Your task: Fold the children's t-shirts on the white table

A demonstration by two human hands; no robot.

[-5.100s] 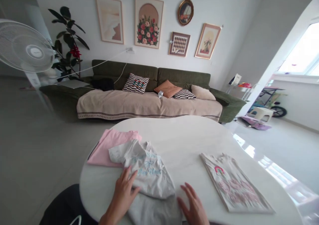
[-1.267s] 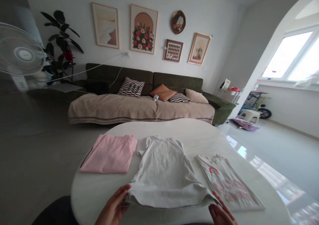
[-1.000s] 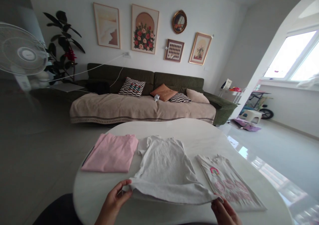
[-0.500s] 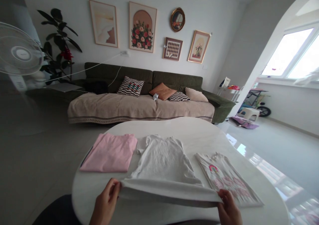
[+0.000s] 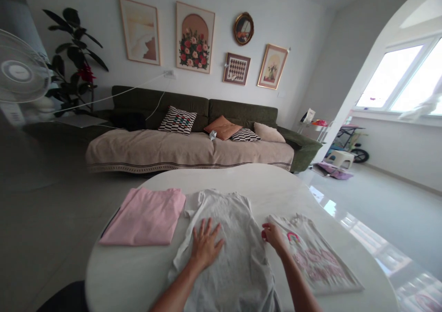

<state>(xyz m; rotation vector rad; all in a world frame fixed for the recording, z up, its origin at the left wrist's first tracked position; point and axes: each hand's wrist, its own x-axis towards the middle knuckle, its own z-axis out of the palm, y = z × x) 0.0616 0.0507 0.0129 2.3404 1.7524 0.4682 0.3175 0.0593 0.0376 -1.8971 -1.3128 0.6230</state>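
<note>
A light grey T-shirt [image 5: 238, 256] lies face down in the middle of the white round table [image 5: 241, 178]. My left hand [image 5: 205, 245] rests flat on its left half with the fingers spread. My right hand [image 5: 274, 237] sits at the shirt's right edge, fingers curled and pinched on the fabric there. A folded pink garment [image 5: 145, 216] lies to the left. To the right lies a flat white T-shirt with a rainbow print [image 5: 317, 256].
Beyond the table stands a green sofa [image 5: 193, 132] with a beige throw and several cushions. A standing fan [image 5: 19, 79] and a potted plant [image 5: 72, 63] are at the left. Glossy floor spreads to the right, toward a stool [image 5: 338, 157].
Both hands let go of the grey shirt's lower hem and moved up onto it. The left now lies flat on the cloth, the right grips the right edge.
</note>
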